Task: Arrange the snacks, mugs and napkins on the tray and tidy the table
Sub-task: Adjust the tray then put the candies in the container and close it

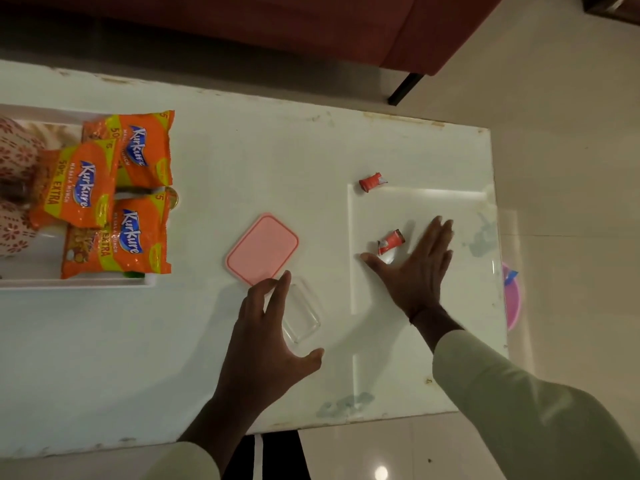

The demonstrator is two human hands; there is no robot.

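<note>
Well along, judging by the layout. Four orange Kurkure snack packets [104, 195] already piled on the white tray [79, 283] at the left edge of the table [242, 150], overlapping one another. Beside them on the tray, something with a red floral pattern [14, 188], cut off by the frame edge; mug or napkin, impossible to say. A round gold-edged item [174, 197] peeking out just past the packets, too hidden to name.

Still loose on the table: a pink rectangular lid [262, 249] lying flat near the middle, with a clear glass container [303, 315] just below it and uncovered. Two crumpled red wrappers to the right, one [371, 181] near the far side, the other [390, 243] closer in. Off the right edge of the table, a pink bin [513, 299], partly seen, likely the place for the wrappers.

Left hand [266, 344] open and spread, empty, hovering over the left rim of the glass container, fingers reaching toward the lid. Right hand [417, 268] flat, fingers splayed, gripping nothing, with the nearer wrapper just beside the thumb and forefinger.

Remaining, by this reading: wrappers cleared away, lid and container dealt with.
</note>
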